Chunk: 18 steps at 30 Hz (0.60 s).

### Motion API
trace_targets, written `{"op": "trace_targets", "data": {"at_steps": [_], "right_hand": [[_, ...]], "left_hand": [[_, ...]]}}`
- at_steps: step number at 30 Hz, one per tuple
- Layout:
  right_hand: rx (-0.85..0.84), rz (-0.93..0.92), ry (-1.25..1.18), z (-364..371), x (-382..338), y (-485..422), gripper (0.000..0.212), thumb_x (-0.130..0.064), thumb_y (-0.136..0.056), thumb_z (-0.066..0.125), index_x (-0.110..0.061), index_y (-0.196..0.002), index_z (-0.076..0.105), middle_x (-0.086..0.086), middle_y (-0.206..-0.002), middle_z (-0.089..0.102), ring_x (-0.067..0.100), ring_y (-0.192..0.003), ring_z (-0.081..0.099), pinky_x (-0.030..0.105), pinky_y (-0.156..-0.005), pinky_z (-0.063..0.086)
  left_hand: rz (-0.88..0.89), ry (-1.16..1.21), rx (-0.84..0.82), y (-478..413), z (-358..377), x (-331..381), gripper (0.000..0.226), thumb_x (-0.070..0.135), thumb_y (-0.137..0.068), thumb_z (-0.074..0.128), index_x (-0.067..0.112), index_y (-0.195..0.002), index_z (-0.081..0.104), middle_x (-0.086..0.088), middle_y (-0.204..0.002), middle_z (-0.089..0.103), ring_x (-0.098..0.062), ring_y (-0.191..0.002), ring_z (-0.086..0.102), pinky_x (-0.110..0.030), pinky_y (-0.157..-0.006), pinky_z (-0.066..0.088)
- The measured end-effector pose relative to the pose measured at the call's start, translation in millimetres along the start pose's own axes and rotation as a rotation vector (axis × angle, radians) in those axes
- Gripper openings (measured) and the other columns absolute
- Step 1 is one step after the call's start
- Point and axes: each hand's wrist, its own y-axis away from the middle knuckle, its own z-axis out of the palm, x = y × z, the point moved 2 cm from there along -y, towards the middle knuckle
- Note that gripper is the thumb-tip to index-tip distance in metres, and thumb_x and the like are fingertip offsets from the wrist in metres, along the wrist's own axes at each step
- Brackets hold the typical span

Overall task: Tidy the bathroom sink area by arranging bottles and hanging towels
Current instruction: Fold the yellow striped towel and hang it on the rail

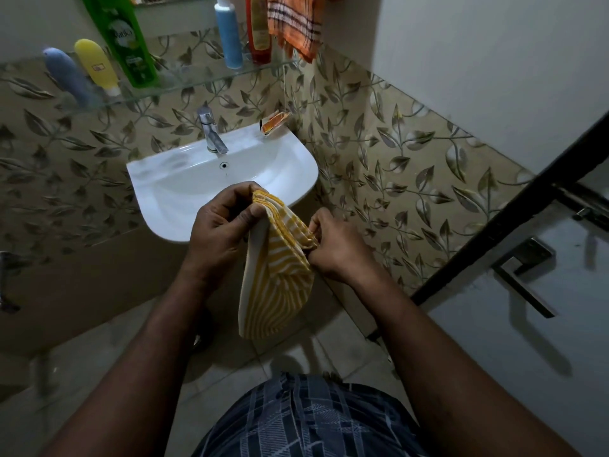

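Yellow-striped towel [278, 285] hangs bunched, my left hand [222, 227] and right hand [337, 247] each pinching its top edge, so I should pull it flat before hanging it.

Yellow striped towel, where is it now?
The yellow striped towel hangs mid-frame in the head view, pinched between the left hand and right hand, before the sink.

A grey tube [67, 75], yellow tube [97, 65] and green bottle [127, 41] are stood on the glass shelf [197, 80] (left end); a blue bottle [228, 37] and red bottle [260, 31] are stood farther right.
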Motion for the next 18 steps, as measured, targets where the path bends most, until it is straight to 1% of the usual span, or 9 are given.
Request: {"op": "trace_targets", "data": {"at_steps": [2, 4, 6, 8, 11, 13, 14, 16, 18], "right_hand": [[0.003, 0.041, 0.075, -9.4, 0.4, -2.9, 0.02, -0.014, -0.077, 0.071, -0.024, -0.09, 0.059, -0.002, -0.083, 0.063, 0.021, -0.079, 0.061, 0.03, -0.055, 0.04], [0.082, 0.052, 0.12, -26.7, -0.2, -5.1, 0.016, -0.011, -0.075, 0.069, -0.023, -0.084, 0.064, -0.001, -0.081, 0.065, 0.022, -0.078, 0.062, 0.029, -0.057, 0.045], [0.161, 0.022, 0.139, -42.5, -4.2, -6.8, 0.016, -0.01, -0.074, 0.07, -0.024, -0.079, 0.063, -0.003, -0.079, 0.063, 0.017, -0.075, 0.059, 0.028, -0.055, 0.042], [0.131, 0.027, 0.143, -46.8, -7.1, -8.9, 0.017, -0.01, -0.075, 0.072, -0.025, -0.077, 0.062, -0.006, -0.079, 0.063, 0.014, -0.074, 0.059, 0.028, -0.055, 0.043], [0.017, 0.067, 0.13, -44.1, -4.2, -13.0, 0.012, -0.011, -0.075, 0.072, -0.021, -0.076, 0.067, -0.001, -0.076, 0.068, 0.02, -0.075, 0.068, 0.041, -0.061, 0.061], [0.001, 0.062, 0.067, -48.1, -3.6, -13.7, 0.011, -0.009, -0.074, 0.073, -0.019, -0.075, 0.07, 0.0, -0.074, 0.071, 0.021, -0.071, 0.071, 0.048, -0.064, 0.064], [0.006, 0.053, 0.01, -49.9, -3.8, -14.0, 0.012, -0.007, -0.074, 0.073, -0.019, -0.076, 0.07, 0.001, -0.075, 0.072, 0.021, -0.071, 0.072, 0.048, -0.064, 0.064], [-0.003, 0.074, -0.116, -50.0, -3.3, -12.7, 0.014, -0.005, -0.077, 0.074, -0.019, -0.078, 0.071, 0.003, -0.079, 0.074, 0.022, -0.071, 0.074, 0.044, -0.061, 0.064], [-0.034, 0.155, -0.279, -45.8, 1.2, -10.1, 0.014, 0.001, -0.082, 0.071, -0.012, -0.083, 0.069, 0.012, -0.084, 0.074, 0.024, -0.065, 0.071, 0.034, -0.052, 0.058]], "left_hand": [[-0.003, -0.072, 0.029, -0.8, -9.2, -5.6, 0.02, 0.013, -0.097, 0.065, 0.025, -0.11, 0.073, 0.008, -0.106, 0.074, -0.014, -0.108, 0.068, -0.026, -0.094, 0.055], [-0.036, -0.123, 0.055, 0.7, -22.2, -14.9, 0.021, 0.008, -0.099, 0.065, 0.022, -0.113, 0.073, 0.008, -0.109, 0.074, -0.013, -0.111, 0.068, -0.03, -0.099, 0.055], [-0.058, -0.139, 0.08, 3.8, -32.3, -22.4, 0.022, 0.004, -0.099, 0.064, 0.019, -0.114, 0.072, 0.009, -0.109, 0.074, -0.01, -0.111, 0.067, -0.029, -0.101, 0.054], [-0.067, -0.141, 0.103, 6.7, -35.4, -30.0, 0.024, 0.001, -0.1, 0.062, 0.018, -0.112, 0.072, 0.013, -0.104, 0.075, -0.005, -0.107, 0.067, -0.022, -0.097, 0.054], [-0.128, -0.125, 0.136, 12.7, -31.8, -46.0, 0.023, -0.001, -0.101, 0.06, 0.017, -0.11, 0.071, 0.017, -0.098, 0.076, -0.003, -0.101, 0.067, -0.017, -0.089, 0.053], [-0.148, -0.11, 0.171, 17.5, -30.1, -52.5, 0.024, -0.001, -0.101, 0.059, 0.018, -0.109, 0.071, 0.019, -0.096, 0.077, 0.001, -0.097, 0.067, -0.014, -0.085, 0.052], [-0.146, -0.106, 0.201, 17.8, -31.5, -54.1, 0.025, -0.001, -0.101, 0.058, 0.019, -0.109, 0.07, 0.02, -0.096, 0.077, 0.003, -0.096, 0.068, -0.014, -0.086, 0.052], [-0.149, -0.1, 0.241, 16.0, -33.0, -54.0, 0.025, -0.001, -0.101, 0.059, 0.02, -0.107, 0.07, 0.021, -0.094, 0.077, 0.006, -0.094, 0.068, -0.013, -0.085, 0.052], [-0.163, -0.107, 0.27, 15.0, -30.1, -53.0, 0.026, -0.001, -0.101, 0.06, 0.023, -0.104, 0.07, 0.024, -0.089, 0.076, 0.009, -0.086, 0.068, -0.009, -0.074, 0.053]]}}
